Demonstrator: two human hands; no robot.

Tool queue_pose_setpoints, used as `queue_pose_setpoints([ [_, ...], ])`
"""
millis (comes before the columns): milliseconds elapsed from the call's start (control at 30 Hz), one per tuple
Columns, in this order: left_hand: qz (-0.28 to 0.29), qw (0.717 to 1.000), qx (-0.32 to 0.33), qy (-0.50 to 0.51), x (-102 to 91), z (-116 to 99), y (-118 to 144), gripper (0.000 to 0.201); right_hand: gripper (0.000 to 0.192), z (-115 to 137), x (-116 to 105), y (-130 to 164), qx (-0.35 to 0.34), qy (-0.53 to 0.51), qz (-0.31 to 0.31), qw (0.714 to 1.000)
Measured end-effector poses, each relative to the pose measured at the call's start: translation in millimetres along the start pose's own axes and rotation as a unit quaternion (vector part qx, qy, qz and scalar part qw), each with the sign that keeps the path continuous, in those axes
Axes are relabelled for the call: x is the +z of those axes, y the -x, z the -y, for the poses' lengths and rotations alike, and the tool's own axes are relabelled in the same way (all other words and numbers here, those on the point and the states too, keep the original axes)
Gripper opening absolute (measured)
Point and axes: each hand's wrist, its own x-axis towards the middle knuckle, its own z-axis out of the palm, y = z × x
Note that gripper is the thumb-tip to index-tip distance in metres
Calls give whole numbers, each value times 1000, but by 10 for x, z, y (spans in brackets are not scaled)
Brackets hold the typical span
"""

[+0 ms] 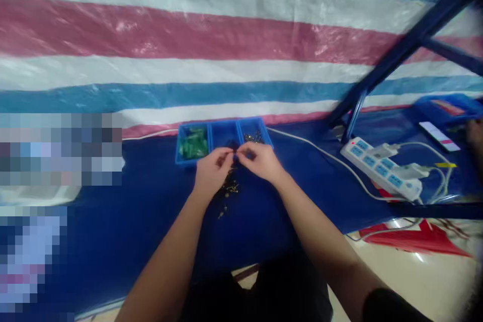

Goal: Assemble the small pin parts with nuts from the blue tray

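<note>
Stretched in from near side: bare forearms (170, 241). Spread beneath: blue desk (158, 206). Ranged along far edge: three blue bins (222, 133). Off to right: power strip (381, 167). Meeting at bins' near edge: left hand (213, 171) and right hand (261, 160). Inside left bin: green bits (194, 143). Scattered just nearer than fingertips: brass bits (232, 187). Pinched in closed grip of both: dark piece (235, 152), too small to identify.

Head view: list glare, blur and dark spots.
In the head view, glare whitens patches of the striped sheeting; the head view leaves the small parts beside the left hand soft; the head view's upper right corner goes dark; coarse pixel blocks mask its lower left.
</note>
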Motion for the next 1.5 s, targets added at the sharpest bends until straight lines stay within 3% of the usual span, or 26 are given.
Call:
queue_pose_setpoints([
  [433,-25,998,-7,58,26,-13,-12,25,20,30,21,-26,51,-43,-41,997],
  [1500,-46,997,10,56,25,-30,-17,23,23,21,38,-15,62,-63,-32,996],
])
